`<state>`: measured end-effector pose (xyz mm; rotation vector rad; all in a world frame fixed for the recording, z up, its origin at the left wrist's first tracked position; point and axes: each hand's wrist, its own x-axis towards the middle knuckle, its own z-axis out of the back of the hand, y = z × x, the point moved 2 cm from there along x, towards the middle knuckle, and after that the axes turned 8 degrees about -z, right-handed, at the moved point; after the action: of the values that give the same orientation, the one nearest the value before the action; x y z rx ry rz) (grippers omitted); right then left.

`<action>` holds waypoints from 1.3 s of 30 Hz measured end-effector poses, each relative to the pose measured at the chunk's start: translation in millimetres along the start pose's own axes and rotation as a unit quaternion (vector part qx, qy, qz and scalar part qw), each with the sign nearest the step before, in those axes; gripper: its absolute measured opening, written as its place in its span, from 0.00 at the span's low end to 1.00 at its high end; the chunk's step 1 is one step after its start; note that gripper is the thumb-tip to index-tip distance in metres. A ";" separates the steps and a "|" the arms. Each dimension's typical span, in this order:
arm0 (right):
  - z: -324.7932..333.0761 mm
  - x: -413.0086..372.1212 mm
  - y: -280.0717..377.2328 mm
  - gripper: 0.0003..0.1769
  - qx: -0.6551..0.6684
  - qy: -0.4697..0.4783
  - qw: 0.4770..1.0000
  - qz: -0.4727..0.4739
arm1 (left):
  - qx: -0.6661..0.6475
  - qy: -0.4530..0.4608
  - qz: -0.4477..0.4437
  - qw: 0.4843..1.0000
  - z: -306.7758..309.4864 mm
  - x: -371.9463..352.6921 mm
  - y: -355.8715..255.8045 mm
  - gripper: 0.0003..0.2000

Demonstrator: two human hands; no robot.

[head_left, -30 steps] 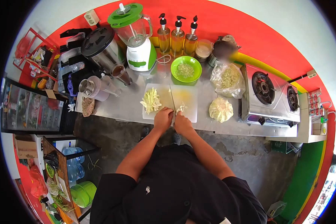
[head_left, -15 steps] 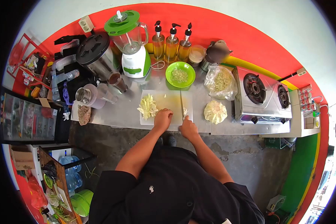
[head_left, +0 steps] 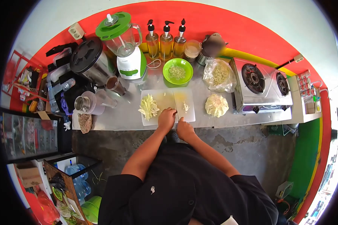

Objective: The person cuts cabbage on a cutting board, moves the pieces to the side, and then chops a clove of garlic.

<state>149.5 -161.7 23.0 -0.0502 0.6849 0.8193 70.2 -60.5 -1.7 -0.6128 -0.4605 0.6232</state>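
Observation:
My right hand (head_left: 185, 129) is closed around the handle of a knife (head_left: 176, 103), whose narrow blade points away from me across the white cutting board (head_left: 149, 122). Just left of the blade, my left hand (head_left: 167, 119) rests on the board with its fingers curled in; what lies under them is hidden. Cut cabbage leaves (head_left: 149, 107) are heaped on the board's left side. Small chopped bits (head_left: 185, 107) lie to the right of the knife. Beyond the board stands a green bowl (head_left: 165, 75) with shredded pale pieces in it.
A cabbage head (head_left: 216, 105) sits right of the board, with a plastic bag (head_left: 219, 77) of shreds behind it. A two-burner stove (head_left: 263, 99) stands farther right. A blender (head_left: 130, 65), pump bottles (head_left: 166, 47) and a stone (head_left: 85, 123) are also on the counter.
The knife and my right hand have shifted left, closer to my left hand, uncovering chopped bits right of the blade. The whole view has shifted slightly.

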 end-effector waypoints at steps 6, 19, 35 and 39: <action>5.9 14.9 0.4 0.19 0.027 -0.007 1.000 0.010 | -0.004 -0.006 -0.021 1.000 1.0 -3.2 0.5 0.05; 7.2 16.5 4.7 0.17 0.031 -0.005 0.999 0.027 | -0.022 0.001 -0.032 0.999 -1.8 -3.2 3.3 0.07; 1.1 23.2 2.8 0.19 0.027 -0.008 0.999 0.023 | -0.007 0.027 -0.026 0.999 3.2 -2.0 4.1 0.07; 7.6 27.8 4.0 0.19 0.032 -0.019 0.999 0.039 | -0.018 0.027 -0.033 0.999 5.3 1.6 5.1 0.05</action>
<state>164.2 -138.4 13.7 0.0497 0.6799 0.8709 66.4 -54.1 -0.8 -0.6445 -0.4398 0.5353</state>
